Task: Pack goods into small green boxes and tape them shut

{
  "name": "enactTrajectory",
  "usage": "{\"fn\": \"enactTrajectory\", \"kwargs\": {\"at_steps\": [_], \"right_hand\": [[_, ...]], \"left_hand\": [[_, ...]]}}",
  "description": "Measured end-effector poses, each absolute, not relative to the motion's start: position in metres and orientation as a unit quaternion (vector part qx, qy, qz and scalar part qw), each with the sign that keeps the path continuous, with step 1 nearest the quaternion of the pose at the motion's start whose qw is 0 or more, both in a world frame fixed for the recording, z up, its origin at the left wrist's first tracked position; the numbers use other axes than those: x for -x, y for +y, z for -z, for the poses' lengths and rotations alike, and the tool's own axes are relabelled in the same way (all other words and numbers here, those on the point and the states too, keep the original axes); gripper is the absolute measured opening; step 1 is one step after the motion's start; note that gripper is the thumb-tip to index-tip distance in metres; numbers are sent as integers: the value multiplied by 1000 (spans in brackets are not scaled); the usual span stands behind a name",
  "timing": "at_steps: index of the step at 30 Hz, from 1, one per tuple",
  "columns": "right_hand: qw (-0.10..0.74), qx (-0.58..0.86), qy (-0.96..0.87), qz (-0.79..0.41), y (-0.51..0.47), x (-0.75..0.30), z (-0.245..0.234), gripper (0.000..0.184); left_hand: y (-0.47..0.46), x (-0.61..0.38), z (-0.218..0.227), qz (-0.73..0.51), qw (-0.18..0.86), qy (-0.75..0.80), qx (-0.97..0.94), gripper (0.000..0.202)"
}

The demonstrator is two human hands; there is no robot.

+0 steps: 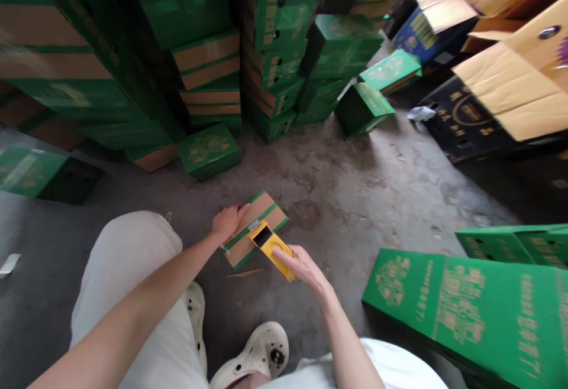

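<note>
A small cardboard box (266, 208), bottom side up with brown flaps and green edges, rests on the concrete floor in front of me. My left hand (228, 220) presses on its left end, fingers curled over the flap. My right hand (299, 265) is closed round a yellow tape dispenser (271, 247), whose front end sits on the seam between the flaps. A strip of clear tape runs along that seam.
Stacks of green boxes (275, 40) rise behind. Single green boxes lie on the floor (208, 151), (364, 108). Flattened green cartons (465, 306) lie at right. Open brown and dark cartons (501, 93) are at upper right. My knees and white clogs (261, 350) are below.
</note>
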State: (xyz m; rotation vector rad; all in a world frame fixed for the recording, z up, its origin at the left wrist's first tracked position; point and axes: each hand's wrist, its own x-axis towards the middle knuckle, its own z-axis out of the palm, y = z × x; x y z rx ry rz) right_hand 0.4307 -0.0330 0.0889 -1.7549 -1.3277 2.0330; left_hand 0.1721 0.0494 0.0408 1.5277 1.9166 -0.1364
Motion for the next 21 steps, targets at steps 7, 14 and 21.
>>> {"fn": "enactTrajectory", "kwargs": {"at_steps": [7,14,21], "right_hand": [[30,641,-350,-682,-111,-483,-111,57],[-53,721,-371,-583,-129,-498,-92,55],[-93,763,-424,-480,-47,-422,-50,47]], "left_hand": [[59,-171,-38,78,357,729,-579,79],[61,-166,-34,78,390,718,-572,84],[66,-160,-24,78,372,713,-589,83]]}}
